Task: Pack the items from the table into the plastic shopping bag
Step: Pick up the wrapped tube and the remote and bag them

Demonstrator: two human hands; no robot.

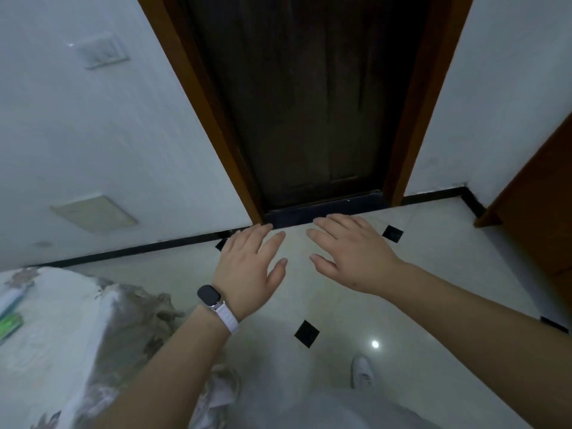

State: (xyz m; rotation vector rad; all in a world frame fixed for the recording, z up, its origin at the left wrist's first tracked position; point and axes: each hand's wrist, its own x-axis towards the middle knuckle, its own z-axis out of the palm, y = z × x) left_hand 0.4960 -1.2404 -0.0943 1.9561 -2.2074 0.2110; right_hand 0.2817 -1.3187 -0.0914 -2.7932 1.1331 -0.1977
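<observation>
Left hand (247, 267) and right hand (353, 255) hover flat with fingers spread wide, holding nothing, over the tiled floor (418, 305) right of the worktop (62, 351) and its draped edge. A green packet (10, 325) lies on the worktop's left side, cut by the picture's edge.

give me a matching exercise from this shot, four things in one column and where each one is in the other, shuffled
Things:
1. smartwatch
2. door
3. white shoe
4. green item

Places:
A. on the table, far left edge of view
B. on the wrist behind the left hand
C. straight ahead, set in the wall
D. on the floor, lower right

Pairs: 1-B, 2-C, 3-D, 4-A
</observation>
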